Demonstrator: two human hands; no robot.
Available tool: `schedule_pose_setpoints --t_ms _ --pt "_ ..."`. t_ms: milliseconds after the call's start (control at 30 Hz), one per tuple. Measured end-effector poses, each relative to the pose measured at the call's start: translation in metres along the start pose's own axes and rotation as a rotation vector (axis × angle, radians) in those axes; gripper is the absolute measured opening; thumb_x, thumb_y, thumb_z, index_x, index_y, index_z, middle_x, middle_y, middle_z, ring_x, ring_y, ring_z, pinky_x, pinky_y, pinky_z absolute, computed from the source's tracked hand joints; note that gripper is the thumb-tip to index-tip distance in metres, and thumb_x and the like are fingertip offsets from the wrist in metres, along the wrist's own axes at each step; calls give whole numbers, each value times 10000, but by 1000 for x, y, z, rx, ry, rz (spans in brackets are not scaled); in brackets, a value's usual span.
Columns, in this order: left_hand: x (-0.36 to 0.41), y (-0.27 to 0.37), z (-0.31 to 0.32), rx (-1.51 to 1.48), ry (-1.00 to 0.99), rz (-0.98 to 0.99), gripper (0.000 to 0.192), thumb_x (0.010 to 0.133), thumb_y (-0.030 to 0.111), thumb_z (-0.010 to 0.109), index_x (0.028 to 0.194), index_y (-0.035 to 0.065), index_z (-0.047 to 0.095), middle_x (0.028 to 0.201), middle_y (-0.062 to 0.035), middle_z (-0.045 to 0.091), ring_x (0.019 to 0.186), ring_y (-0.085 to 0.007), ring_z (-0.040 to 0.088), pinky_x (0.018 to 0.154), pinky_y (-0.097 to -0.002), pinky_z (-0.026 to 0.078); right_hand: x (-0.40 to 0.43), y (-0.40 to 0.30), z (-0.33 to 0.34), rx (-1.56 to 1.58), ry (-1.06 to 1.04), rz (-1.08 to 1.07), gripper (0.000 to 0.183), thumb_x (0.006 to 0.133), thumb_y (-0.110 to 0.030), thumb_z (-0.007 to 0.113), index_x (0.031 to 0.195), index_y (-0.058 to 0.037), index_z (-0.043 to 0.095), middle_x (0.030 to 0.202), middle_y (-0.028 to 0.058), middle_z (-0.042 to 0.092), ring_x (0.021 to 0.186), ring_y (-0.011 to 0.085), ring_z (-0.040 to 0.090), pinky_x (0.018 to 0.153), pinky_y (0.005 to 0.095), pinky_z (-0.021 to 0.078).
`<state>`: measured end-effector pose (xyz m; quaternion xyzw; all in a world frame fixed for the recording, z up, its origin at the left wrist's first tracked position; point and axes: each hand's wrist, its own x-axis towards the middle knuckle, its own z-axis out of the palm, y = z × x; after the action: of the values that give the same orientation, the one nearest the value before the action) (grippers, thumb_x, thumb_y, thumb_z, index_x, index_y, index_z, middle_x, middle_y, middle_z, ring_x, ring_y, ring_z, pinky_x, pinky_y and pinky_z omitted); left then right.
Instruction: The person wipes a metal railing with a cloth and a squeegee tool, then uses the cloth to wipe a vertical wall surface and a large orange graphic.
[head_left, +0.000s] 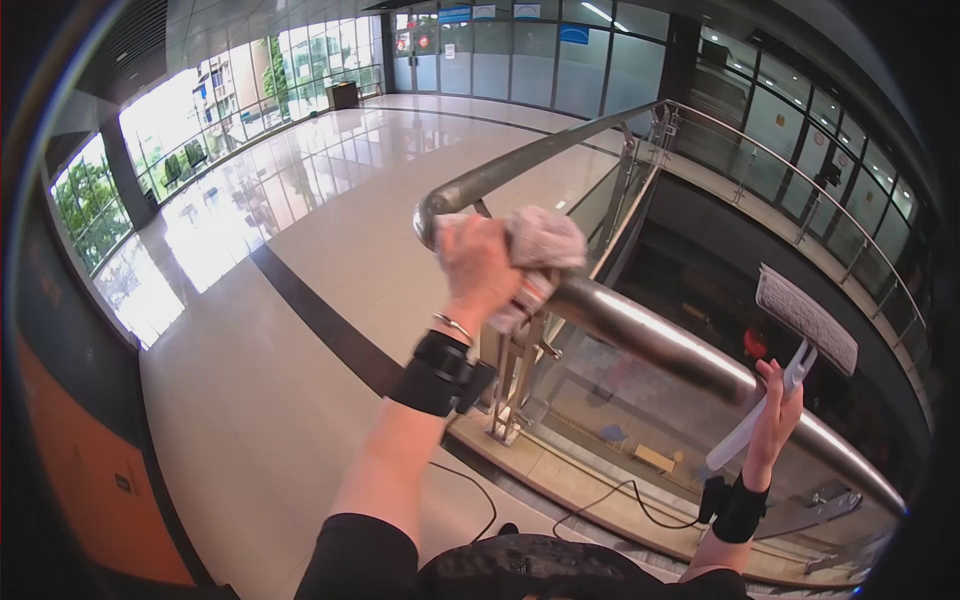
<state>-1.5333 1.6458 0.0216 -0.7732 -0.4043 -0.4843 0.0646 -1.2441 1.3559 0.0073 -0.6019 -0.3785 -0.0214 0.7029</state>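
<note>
My left hand (480, 266) grips a pale pinkish cloth (547, 238), pressed around a thick stainless-steel handrail (652, 326) close to its bend. Part of the cloth bunches up over the top of the rail, and some hangs below my palm. Farther right, my right hand (780, 416) holds the white handle of a squeegee-like window cleaning tool (806, 319). Its head, covered with a light fluffy pad, points up and away over the drop beyond the rail. The handle's lower end sticks out below my hand, on the near side of the rail.
Glass balustrade panels (600, 390) on steel posts (510, 382) stand under the rail, with a lower level visible beyond. A black cable (637, 495) trails near my right wrist. To the left spreads a glossy tiled floor (337, 285); an orange panel (90, 465) stands at far left.
</note>
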Motion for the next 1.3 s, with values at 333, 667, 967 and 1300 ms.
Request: schedule_pose_setpoints --t_ms 333,667,967,1300 --pt "19 -65 -4 -80 72 170 262 550 138 630 790 73 548 829 -108 548 839 -303 522 768 -420 352 -41 -48 133 96 -220 -118 280 932 -197 452 1056 51 486 985 188 627 1033 226 556 957 348 351" --pt "37 -125 4 -276 -37 150 468 592 142 654 1030 60 514 1028 -90 556 1012 -293 506 868 -415 355 -36 -38 252 140 -90 -6 345 936 -263 460 1082 47 499 950 192 634 1051 231 544 976 341 322" --pt "34 -172 80 -790 -48 -300 657 708 161 654 1281 23 362 1225 -206 462 1011 -361 525 896 -402 406 -20 -19 251 -115 159 37 308 911 -301 516 919 7 534 811 105 630 767 143 604 718 265 470" --pt "11 -158 78 -1796 -397 -687 563 779 259 680 1212 -17 449 1146 -118 540 1049 -202 531 873 -312 422 -18 -16 237 -220 211 30 303 904 -312 524 831 -18 541 713 60 571 733 125 546 731 268 405"
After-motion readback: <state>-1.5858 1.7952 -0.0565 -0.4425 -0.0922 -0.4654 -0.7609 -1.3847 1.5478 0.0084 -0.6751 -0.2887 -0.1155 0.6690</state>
